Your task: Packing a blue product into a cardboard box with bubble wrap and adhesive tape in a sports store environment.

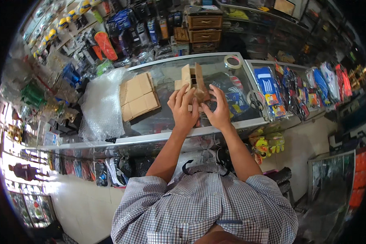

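Cupping the cardboard box (199, 96) over the glass table (248, 123) between left hand (184, 116) and right hand (220, 116), with fingers (181, 94) curved around it. Impossible to tell whether tightly gripping. Likely to crease if squeezed unevenly, or spring open if released early.

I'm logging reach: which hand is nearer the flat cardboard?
Left. The left hand is at the small box, right of the flat cardboard; the right hand is farther right.
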Demonstrator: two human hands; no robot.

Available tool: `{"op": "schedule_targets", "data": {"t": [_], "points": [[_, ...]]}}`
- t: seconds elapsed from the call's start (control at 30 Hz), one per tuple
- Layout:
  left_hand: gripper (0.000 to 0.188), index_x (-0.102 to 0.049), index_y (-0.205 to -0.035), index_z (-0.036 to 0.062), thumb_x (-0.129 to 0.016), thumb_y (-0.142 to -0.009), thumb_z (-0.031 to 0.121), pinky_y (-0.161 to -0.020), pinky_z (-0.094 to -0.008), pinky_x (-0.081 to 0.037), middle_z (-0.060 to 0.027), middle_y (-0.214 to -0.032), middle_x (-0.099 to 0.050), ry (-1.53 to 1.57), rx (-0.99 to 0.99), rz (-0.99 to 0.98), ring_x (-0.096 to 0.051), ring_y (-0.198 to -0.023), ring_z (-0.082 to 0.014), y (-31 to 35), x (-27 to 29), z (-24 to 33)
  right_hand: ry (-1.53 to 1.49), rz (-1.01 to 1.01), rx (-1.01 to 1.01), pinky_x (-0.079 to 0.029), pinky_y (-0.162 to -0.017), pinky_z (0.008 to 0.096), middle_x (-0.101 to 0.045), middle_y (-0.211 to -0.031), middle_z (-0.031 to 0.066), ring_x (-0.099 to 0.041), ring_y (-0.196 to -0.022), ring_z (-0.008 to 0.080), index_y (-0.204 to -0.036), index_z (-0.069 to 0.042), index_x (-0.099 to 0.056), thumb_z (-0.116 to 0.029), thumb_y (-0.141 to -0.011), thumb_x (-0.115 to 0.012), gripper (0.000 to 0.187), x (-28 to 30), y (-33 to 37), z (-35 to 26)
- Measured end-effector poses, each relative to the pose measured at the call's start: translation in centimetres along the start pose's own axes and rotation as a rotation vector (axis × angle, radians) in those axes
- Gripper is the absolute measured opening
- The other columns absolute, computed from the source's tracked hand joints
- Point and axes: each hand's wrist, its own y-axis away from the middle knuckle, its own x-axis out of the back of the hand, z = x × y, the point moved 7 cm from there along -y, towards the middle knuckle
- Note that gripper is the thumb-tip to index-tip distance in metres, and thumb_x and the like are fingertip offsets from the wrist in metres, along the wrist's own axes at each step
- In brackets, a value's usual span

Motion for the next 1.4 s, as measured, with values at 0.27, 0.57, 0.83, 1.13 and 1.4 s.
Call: {"op": "schedule_targets", "data": {"t": [0.27, 0.57, 0.83, 1.13, 1.4], "points": [[0.034, -0.073, -0.126, 0.0042, -0.073, -0.092, 0.001, -0.115, -0.0502, -0.046, -0.0157, -0.146, -0.068, 0.317, -0.108, -0.273, -0.062, -0.136, -0.0387, -0.3, -4.0, 6.1, 0.423, 0.27, 0.056, -0.048, -0.109, 0.0515, -0.066, -0.131, 0.0182, -0.063, -0.124, 0.0411, -0.137, -0.003, -0.065, -0.008, -0.091, -0.081, 0.048, 8.5, 1.7, -0.6], [0.028, -0.074, -0.116, 0.0015, -0.078, -0.088, 0.007, -0.106, -0.0492, -0.055, -0.0201, -0.134, -0.07, 0.455, 0.035, -0.687, -0.066, -0.127, -0.0432, 0.5, -15.3, 8.8, 0.834, 0.184, -0.268, -0.048, -0.106, 0.0542, -0.065, -0.119, 0.0153, -0.06, -0.121, 0.0405, -0.127, -0.004, -0.067, -0.016, -0.096, -0.079, 0.035, 16.1, 3.8, 4.9], [0.022, -0.077, -0.105, 0.0004, -0.081, -0.083, 0.004, -0.102, -0.0489, -0.055, -0.0195, -0.119, -0.074, 0.444, 0.031, -0.647, -0.069, -0.116, -0.0424, 1.5, -19.7, 8.4, 0.756, 0.255, -0.237, -0.051, -0.104, 0.055, -0.066, -0.124, 0.0226, -0.062, -0.119, 0.0464, -0.13, 0.001, -0.065, -0.005, -0.09, -0.073, 0.041, 18.4, 4.1, 5.2], [0.015, -0.077, -0.1, 0.0027, -0.079, -0.085, -0.001, -0.1, -0.0499, -0.054, -0.0158, -0.116, -0.076, 0.36, -0.01, -0.7, -0.067, -0.118, -0.0403, 1.5, -20.3, 8.9, 0.783, 0.17, -0.304, -0.052, -0.102, 0.0534, -0.078, -0.115, 0.0171, -0.068, -0.113, 0.0413, -0.136, -0.001, -0.064, -0.005, -0.086, -0.081, 0.053, 18.4, 3.8, 5.4], [0.008, -0.073, -0.098, -0.0007, -0.072, -0.089, -0.001, -0.099, -0.0476, -0.051, -0.0217, -0.106, -0.073, 0.477, 0.401, -0.632, -0.067, -0.108, -0.0413, 1.6, -20.8, 5.9, 0.745, 0.225, -0.241, -0.051, -0.095, 0.0522, -0.079, -0.112, 0.0149, -0.068, -0.108, 0.0401, -0.139, -0.004, -0.06, -0.014, -0.091, -0.083, 0.054, 16.8, 2.3, 5.8]]}}
